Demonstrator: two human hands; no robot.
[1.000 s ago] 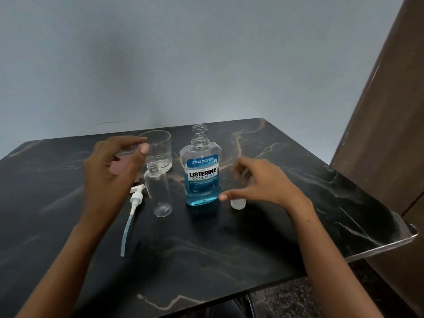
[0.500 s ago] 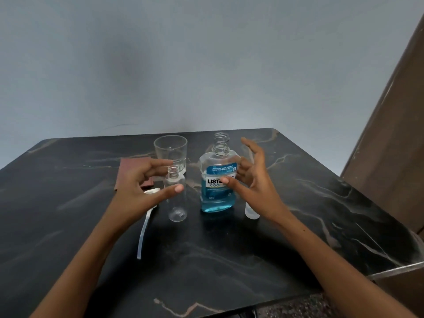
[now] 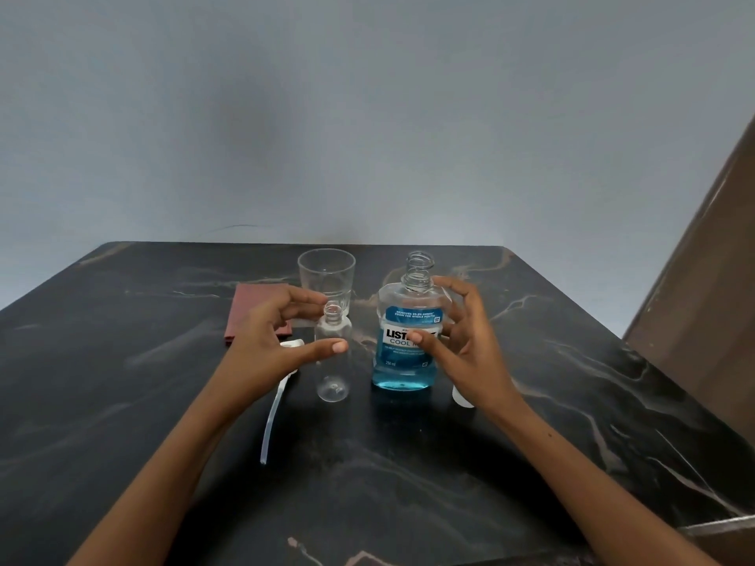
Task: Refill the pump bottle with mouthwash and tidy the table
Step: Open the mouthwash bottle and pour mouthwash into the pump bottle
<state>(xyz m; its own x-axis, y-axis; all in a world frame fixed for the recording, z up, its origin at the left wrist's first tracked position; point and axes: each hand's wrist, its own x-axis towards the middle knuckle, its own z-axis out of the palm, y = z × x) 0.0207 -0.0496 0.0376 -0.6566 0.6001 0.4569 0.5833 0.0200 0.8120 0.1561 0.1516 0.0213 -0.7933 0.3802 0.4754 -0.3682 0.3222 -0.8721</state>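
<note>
Head view: looking down at a dark worktop point(image 3: 408, 475) with light streaks.
Pump bottle: the small clear bottle point(image 3: 333, 361) stands up straight near the middle of the worktop. Its top is off and it looks empty.
Left hand: the left hand point(image 3: 269, 345) is spread around the small bottle, thumb in front and fingers behind. It is not squeezing. I cannot tell if the fingers touch it.
Pump top: the white pump point(image 3: 282, 386) with its long tube lies flat just left of the small bottle, partly under the left hand. The tube points toward the near edge.
Mouthwash: the big mouthwash bottle point(image 3: 402, 345) stands just right of the small one. Its cap is off. Blue liquid fills the lower part.
Right hand: the right hand point(image 3: 461, 345) curves around the right side of the mouthwash bottle. The thumb lies on the label, and the fingers reach round behind. It seems to hold it lightly.
Cap: a white cap point(image 3: 461, 398) sits to the right of the mouthwash bottle, half hidden by the right wrist.
Glass: a clear glass point(image 3: 327, 275) stands behind the small bottle, toward the far edge.
Cloth: a red folded cloth point(image 3: 249, 312) lies left of the glass.
</note>
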